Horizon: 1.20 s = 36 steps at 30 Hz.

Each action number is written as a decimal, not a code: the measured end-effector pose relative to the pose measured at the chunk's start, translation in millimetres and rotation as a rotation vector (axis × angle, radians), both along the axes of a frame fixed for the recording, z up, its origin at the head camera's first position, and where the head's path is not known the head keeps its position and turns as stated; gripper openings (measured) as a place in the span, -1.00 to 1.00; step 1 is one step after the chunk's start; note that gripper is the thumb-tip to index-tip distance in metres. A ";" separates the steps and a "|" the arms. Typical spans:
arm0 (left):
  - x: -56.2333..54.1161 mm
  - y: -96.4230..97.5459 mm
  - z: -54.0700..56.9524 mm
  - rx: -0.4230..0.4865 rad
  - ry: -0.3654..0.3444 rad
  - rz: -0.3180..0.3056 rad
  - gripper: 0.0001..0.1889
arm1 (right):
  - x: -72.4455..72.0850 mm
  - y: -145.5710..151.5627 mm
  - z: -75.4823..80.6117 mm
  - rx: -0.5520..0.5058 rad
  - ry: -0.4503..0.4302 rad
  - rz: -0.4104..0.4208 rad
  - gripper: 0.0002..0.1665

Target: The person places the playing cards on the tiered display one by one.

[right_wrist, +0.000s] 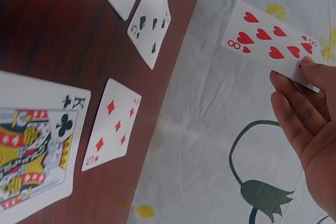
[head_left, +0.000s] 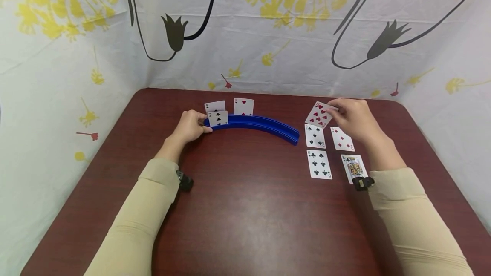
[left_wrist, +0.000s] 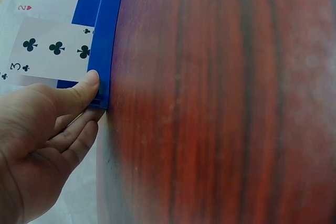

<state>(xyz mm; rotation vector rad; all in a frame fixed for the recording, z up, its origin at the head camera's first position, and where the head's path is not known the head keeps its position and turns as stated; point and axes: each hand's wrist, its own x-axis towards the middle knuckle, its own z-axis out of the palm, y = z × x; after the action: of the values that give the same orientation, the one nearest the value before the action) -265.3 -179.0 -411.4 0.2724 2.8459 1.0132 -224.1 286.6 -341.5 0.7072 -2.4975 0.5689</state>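
Observation:
At the left end of a curved blue card holder (head_left: 264,125), my left hand (head_left: 188,127) grips the tray between thumb and fingers. A three of clubs (head_left: 218,118) stands in the holder beside that hand, partly covering a black ace (head_left: 214,105) behind it. A two of hearts (head_left: 244,106) stands a little further right in the holder. My right hand (head_left: 356,118) pinches an eight of hearts (right_wrist: 268,43) by one end, thumb on its face. In the head view the raised eight (head_left: 317,115) appears just beyond the five of spades (head_left: 315,136).
Face up on the right of the brown table (head_left: 238,208) lie a five of diamonds (head_left: 342,139), a six of clubs (head_left: 319,164) and a king of clubs (head_left: 353,166), besides the five of spades. A patterned white cloth (head_left: 238,33) hangs behind the table's far edge.

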 end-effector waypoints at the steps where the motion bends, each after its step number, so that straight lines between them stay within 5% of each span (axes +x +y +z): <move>1: -0.2 -0.1 0.0 -0.002 0.001 -0.001 -0.41 | -0.3 -1.3 0.4 -0.002 0.000 0.003 -0.91; 36: -1.2 -1.3 -3.6 -0.009 0.021 -0.016 -0.42 | -15.7 -74.7 13.7 0.011 -0.054 0.129 -0.89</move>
<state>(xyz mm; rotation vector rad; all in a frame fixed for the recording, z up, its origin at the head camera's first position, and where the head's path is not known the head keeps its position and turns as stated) -266.5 -180.4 -415.0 0.3068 2.8616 1.0006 -239.7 211.9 -327.9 0.8722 -2.5197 0.6290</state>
